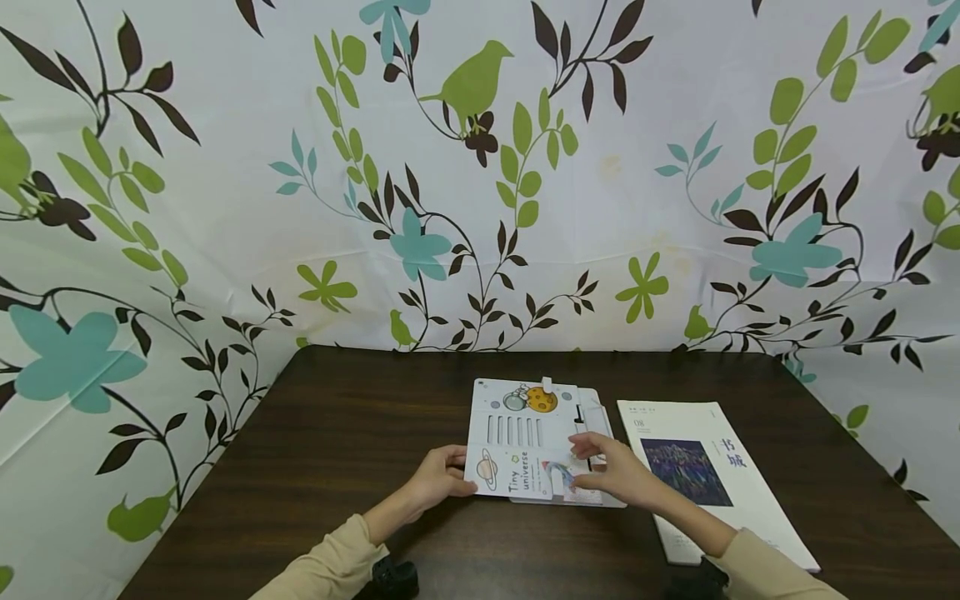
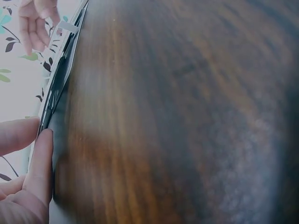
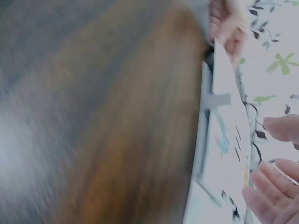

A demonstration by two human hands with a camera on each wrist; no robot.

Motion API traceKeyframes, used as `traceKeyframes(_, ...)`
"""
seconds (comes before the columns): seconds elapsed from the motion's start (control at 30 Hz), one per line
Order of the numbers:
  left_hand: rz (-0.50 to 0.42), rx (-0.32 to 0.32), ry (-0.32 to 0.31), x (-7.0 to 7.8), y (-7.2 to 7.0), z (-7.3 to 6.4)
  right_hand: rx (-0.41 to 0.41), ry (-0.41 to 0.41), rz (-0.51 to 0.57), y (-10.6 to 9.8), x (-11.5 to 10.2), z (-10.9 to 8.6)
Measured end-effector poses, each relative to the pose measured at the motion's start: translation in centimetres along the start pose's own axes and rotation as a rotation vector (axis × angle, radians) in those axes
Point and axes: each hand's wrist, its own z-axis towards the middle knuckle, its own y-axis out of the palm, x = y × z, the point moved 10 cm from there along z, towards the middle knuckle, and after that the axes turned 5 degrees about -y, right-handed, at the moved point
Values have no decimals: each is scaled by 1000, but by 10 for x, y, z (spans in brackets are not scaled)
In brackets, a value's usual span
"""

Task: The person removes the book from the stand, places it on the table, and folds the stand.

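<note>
A flat white folding book stand (image 1: 517, 433), printed with planets and the words "Tiny universe", lies towards the middle of the table. White clips show at its top and bottom edges. My left hand (image 1: 437, 475) pinches its lower left corner; in the left wrist view the thumb (image 2: 18, 135) and a finger lie on either side of the thin panels. Over the right part of the stand is my right hand (image 1: 618, 471), its thumb and fingers spread apart. The right wrist view shows those fingers (image 3: 266, 191) beside the stand (image 3: 224, 140), gripping nothing.
To the right lies a white book (image 1: 750, 500) with a dark picture on its cover, close by the right forearm. The dark wooden table (image 1: 337, 417) ends at the back against a patterned cloth (image 1: 570, 275).
</note>
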Motion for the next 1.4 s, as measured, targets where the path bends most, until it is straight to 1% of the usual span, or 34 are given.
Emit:
traceKeyframes(0.13, -1, 0, 4, 0, 1, 1, 105, 49, -53, -25, 10, -1)
traceKeyframes(0.2, 2, 3, 6, 0, 0, 1, 145, 89, -72, -33, 19, -4)
traceKeyframes(0.27, 8, 3, 8, -1, 0, 1, 152, 131, -77, -35, 28, -7)
traceKeyframes(0.33, 10, 1, 10, -1, 0, 0, 138, 161, -65, -34, 36, -10)
traceKeyframes(0.43, 7, -6, 10, -1, 0, 0, 125, 180, -58, -31, 44, -13)
traceKeyframes(0.57, 1, -8, 8, -2, 1, 0, 135, 175, -68, -31, 48, -13)
traceKeyframes(0.6, 3, -6, 10, 1, 1, -3, 136, 178, -69, -31, 48, -14)
traceKeyframes(0.73, 4, -5, 13, -1, 1, -1, 123, 176, -68, -31, 49, -13)
traceKeyframes(0.8, 5, -6, 14, -1, 1, -1, 115, 161, -75, -30, 48, -12)
traceKeyframes(0.83, 6, -7, 14, -5, 0, 1, 112, 153, -79, -30, 47, -12)
traceKeyframes(0.9, 7, -9, 15, -4, 1, 2, 109, 136, -90, -30, 45, -11)
traceKeyframes(1.0, 11, -7, 17, -4, 0, 2, 111, 138, -104, -30, 43, -9)
traceKeyframes(1.1, 21, -4, 23, -3, -1, 3, 89, 117, -124, -27, 42, -5)
traceKeyframes(1.27, 29, 0, 19, -4, -1, 3, 22, 47, -168, -18, 37, 1)
traceKeyframes(1.4, 25, 1, 14, -2, -1, 1, -12, 21, -181, -15, 34, 5)
